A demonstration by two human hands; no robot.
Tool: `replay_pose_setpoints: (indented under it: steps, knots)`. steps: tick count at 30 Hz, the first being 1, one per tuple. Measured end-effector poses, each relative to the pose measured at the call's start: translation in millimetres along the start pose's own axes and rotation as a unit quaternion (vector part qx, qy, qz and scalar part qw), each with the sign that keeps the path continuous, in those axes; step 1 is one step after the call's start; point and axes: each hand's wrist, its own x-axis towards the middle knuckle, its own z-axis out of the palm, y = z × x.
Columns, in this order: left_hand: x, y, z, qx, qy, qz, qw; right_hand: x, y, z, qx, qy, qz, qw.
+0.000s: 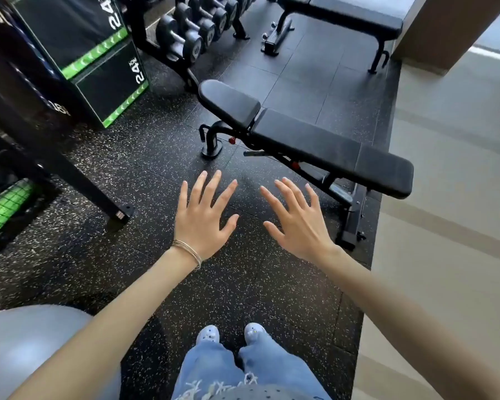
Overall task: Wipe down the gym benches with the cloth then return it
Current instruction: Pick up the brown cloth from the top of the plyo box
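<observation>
A black padded adjustable bench [309, 140] stands on the speckled rubber floor just ahead, running from upper left to right. A second black flat bench [347, 15] stands farther back at the top. My left hand [202, 217] and my right hand [298, 220] are held out side by side, palms down and fingers spread, over the floor in front of the near bench. Both hands hold nothing and touch nothing. No cloth is in view.
A dumbbell rack [191, 33] stands at the back left, next to black and green plyo boxes [78, 44]. A black rack leg [70, 180] crosses the left side. A grey exercise ball [32, 350] sits at the bottom left. Beige flooring [445, 197] lies to the right.
</observation>
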Motion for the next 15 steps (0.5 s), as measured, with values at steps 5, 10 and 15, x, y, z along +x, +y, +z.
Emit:
replay_pose_setpoints:
  steps: [5,10,15]
  knots:
    - [-7.7,4.6,-5.8,0.006,0.04,-0.023,0.999,-0.4,1.6,-5.4,0.01,0.018,-0.019,1.0]
    - [5.2,-2.8,-6.8,0.02,0.035,-0.05,0.998,28.7,-0.8,-5.5,0.016,0.011,-0.062,0.998]
    - [16.9,-27.7,-4.7,0.039,0.021,-0.075,0.996,70.8,-14.2,0.9,0.009,-0.008,-0.093,0.996]
